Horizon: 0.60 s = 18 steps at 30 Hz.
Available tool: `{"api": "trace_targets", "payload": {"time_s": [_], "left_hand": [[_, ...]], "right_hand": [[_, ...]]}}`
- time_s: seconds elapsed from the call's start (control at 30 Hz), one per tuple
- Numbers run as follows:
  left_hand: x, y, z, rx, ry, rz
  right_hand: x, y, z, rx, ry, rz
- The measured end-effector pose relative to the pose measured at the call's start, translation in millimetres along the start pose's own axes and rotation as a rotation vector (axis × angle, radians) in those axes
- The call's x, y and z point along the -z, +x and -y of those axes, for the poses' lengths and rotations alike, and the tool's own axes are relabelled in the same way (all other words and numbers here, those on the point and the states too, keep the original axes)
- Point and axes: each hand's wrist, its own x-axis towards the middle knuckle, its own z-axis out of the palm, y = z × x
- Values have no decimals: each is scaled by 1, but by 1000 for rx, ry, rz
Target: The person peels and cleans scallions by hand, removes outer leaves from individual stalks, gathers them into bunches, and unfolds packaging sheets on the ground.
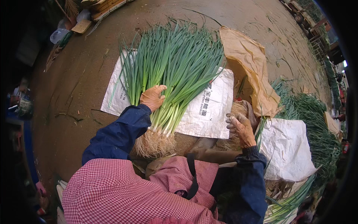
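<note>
A big bunch of green onions [175,74] lies fanned out on a white woven sack [209,112], leaves away from me and shaggy roots [156,143] toward me. My left hand [152,98], in a tan glove, is closed on the stalks at the bunch's left side, its fingers partly hidden among them. To the right of the bunch, my right hand [241,128] is raised near the sack's right edge. Its fingers are curled in, with pale coverings on the tips; whether anything small is between them I cannot make out.
At the right, brown paper [248,61] and another white sack [287,145] lie by a large heap of green onions [309,112]. More onions [289,205] are at lower right. Wooden boards [108,7] and a plastic bag [59,35] sit far left on the wet ground.
</note>
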Motion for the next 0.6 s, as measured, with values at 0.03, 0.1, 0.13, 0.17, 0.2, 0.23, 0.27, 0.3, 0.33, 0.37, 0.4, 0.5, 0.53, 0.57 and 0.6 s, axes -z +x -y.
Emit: {"api": "trace_targets", "payload": {"time_s": [0.03, 0.1, 0.13, 0.17, 0.2, 0.23, 0.27, 0.3, 0.33, 0.37, 0.4, 0.5, 0.53, 0.57, 0.6], "left_hand": [[-27, 19, 16, -181, 78, -145], [-39, 51, -1, 40, 273, 217], [-47, 62, 10, 52, 226, 262], [-42, 79, -2, 65, 149, 324], [-45, 85, 5, 136, -258, 255], [-47, 84, 21, 229, -653, 174], [-41, 81, 24, 236, -932, -8], [-37, 76, 29, 247, -1198, -209], [-28, 53, 68, 374, -1141, -394], [-27, 21, 116, 516, -1028, -573], [-34, -3, 160, 663, -942, -728], [-23, -116, 245, 1385, -35, -711], [-15, -140, 255, 1519, -57, -675], [-22, -141, 250, 1635, -125, -601], [-33, -132, 248, 1657, -249, -561]], "right_hand": [[-6, 10, -13, -61, -1, 5], [-12, 33, -55, -149, -20, -69], [-11, 46, -83, -110, -138, -108], [-3, 59, -117, -78, -257, -164], [4, 72, -149, -42, -289, -181], [8, 79, -169, -63, -288, -165], [16, 81, -185, -51, -430, -244], [27, 80, -201, -37, -575, -315], [31, 83, -210, -118, -511, -273], [44, 85, -218, -202, -454, -244], [66, 82, -241, -277, -395, -331], [38, 96, -239, -388, -421, -326], [24, 99, -224, -408, -510, -308], [36, 94, -235, -422, -535, -321], [54, 89, -249, -404, -474, -370]]}}
